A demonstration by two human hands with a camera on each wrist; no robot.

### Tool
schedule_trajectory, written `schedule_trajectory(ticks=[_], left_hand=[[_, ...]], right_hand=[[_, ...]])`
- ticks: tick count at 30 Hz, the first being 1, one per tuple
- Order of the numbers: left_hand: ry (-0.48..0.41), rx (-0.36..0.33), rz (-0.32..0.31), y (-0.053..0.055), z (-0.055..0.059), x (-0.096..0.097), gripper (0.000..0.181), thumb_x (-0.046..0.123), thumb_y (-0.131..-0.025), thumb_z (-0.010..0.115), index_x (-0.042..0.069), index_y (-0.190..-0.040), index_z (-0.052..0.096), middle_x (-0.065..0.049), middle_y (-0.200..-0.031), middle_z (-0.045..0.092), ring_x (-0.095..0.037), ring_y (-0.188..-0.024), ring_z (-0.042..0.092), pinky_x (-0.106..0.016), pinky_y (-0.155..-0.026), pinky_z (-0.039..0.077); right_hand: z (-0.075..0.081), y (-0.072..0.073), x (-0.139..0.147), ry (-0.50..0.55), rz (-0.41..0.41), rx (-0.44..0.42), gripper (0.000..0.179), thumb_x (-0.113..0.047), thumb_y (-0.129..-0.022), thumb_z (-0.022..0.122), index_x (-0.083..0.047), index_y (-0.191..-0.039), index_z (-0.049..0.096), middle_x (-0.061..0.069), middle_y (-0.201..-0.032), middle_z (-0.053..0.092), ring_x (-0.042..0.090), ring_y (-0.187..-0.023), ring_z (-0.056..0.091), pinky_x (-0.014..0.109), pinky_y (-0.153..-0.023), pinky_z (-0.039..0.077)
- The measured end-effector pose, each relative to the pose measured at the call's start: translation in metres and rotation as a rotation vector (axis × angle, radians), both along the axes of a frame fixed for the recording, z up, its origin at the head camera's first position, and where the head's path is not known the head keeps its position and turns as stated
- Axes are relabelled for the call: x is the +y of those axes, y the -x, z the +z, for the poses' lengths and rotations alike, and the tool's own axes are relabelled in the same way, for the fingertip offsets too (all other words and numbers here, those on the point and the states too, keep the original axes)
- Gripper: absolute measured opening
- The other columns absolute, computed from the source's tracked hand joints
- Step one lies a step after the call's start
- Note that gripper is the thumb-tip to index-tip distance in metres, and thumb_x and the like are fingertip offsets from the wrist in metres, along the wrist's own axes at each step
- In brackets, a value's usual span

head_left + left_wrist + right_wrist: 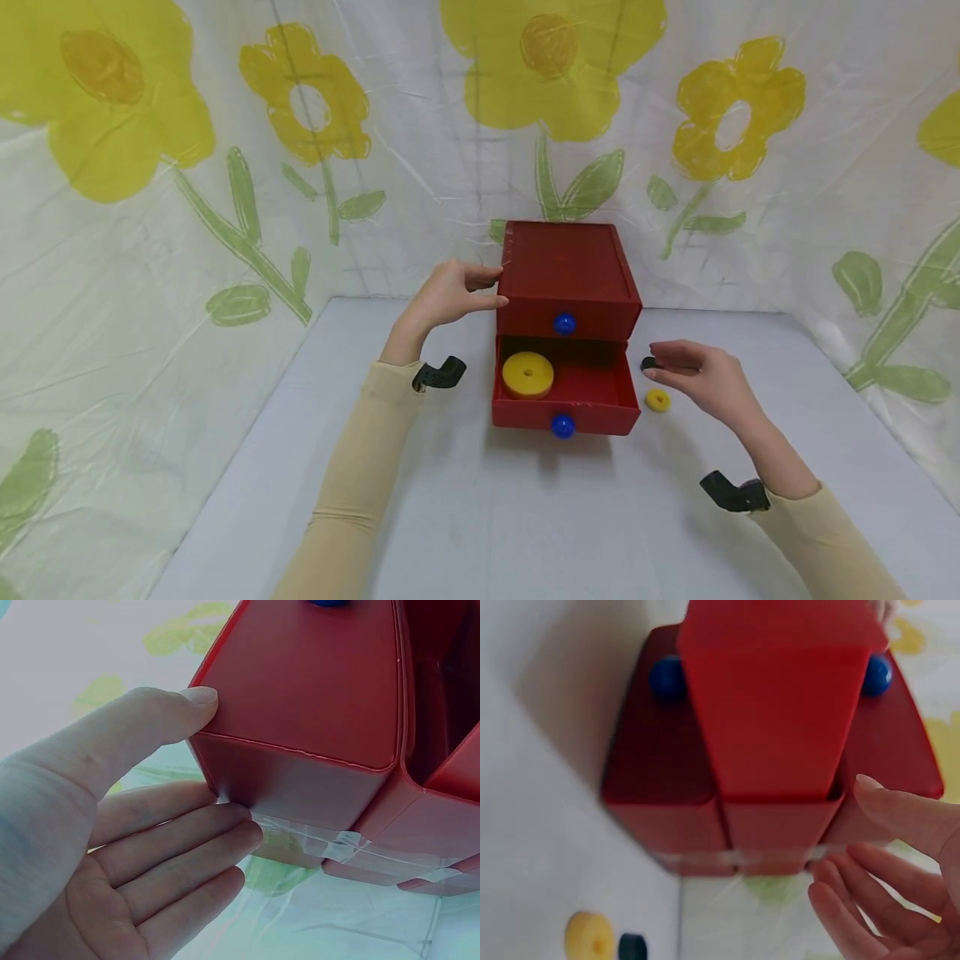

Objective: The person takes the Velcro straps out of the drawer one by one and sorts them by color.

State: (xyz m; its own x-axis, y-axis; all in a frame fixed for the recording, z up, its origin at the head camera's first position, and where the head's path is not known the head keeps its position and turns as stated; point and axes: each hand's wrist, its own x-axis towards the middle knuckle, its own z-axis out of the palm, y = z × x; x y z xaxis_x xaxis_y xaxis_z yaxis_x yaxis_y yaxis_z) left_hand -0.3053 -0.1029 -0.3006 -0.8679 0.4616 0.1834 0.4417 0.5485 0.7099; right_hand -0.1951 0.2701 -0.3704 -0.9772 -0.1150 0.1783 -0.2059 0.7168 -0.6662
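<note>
A red drawer cabinet (566, 258) with blue knobs stands at the table's back. Its middle drawer (592, 387) is pulled out, and a thick yellow ring (528, 374) with a small hole lies inside on the left. My left hand (455, 293) touches the cabinet's left side near the top; in the left wrist view its thumb (169, 716) meets the front edge while straight fingers reach along the side. To the right of the cabinet hovers my right hand (708, 379), fingers relaxed, holding nothing. Near it lie a small black piece (648, 363) and a small yellow ring (657, 401).
The cabinet rests on a white tabletop (555, 533). Behind it hangs a white sheet (420, 167) painted with yellow flowers. Each wrist wears a black camera mount, the left one (439, 374) beside the cabinet. The open drawer juts toward the front.
</note>
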Motion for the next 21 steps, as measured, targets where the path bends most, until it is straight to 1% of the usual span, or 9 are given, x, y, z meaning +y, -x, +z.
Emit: schedule_trajectory(ticks=[5,11,16,21], left_hand=[[0.001,0.003,0.0,-0.001,0.0,0.0,0.058,0.038,-0.08,0.075,0.016,-0.132,0.059,-0.003,-0.129,0.062,-0.017,-0.115,0.061,-0.035,-0.094,0.051],[0.003,0.016,-0.002,0.0,-0.001,0.0,0.058,0.039,-0.08,0.075,0.017,-0.132,0.059,-0.003,-0.129,0.062,-0.017,-0.115,0.061,-0.034,-0.093,0.051],[0.007,0.022,-0.005,0.001,-0.001,0.0,0.059,0.04,-0.08,0.074,0.017,-0.132,0.058,-0.003,-0.129,0.061,-0.016,-0.115,0.061,-0.033,-0.093,0.051],[0.009,0.016,0.001,0.0,-0.001,0.0,0.058,0.039,-0.081,0.074,0.017,-0.132,0.058,-0.003,-0.13,0.061,-0.017,-0.116,0.06,-0.034,-0.093,0.051]], right_hand=[[0.01,-0.004,-0.012,0.025,0.037,0.015,0.051,-0.039,-0.084,0.07,-0.008,-0.125,0.061,0.015,-0.118,0.065,0.029,-0.101,0.066,0.013,-0.074,0.052],[0.021,-0.006,-0.027,0.024,0.07,0.017,0.05,-0.038,-0.083,0.072,-0.009,-0.123,0.062,0.013,-0.117,0.066,0.029,-0.101,0.067,0.019,-0.076,0.055],[0.023,-0.003,-0.04,0.034,0.127,0.014,0.048,-0.035,-0.083,0.073,-0.008,-0.121,0.063,0.014,-0.116,0.066,0.031,-0.102,0.066,0.026,-0.079,0.056],[0.023,0.003,-0.054,0.047,0.2,0.005,0.046,-0.03,-0.083,0.074,-0.005,-0.12,0.064,0.015,-0.115,0.067,0.029,-0.101,0.067,0.027,-0.079,0.056]])
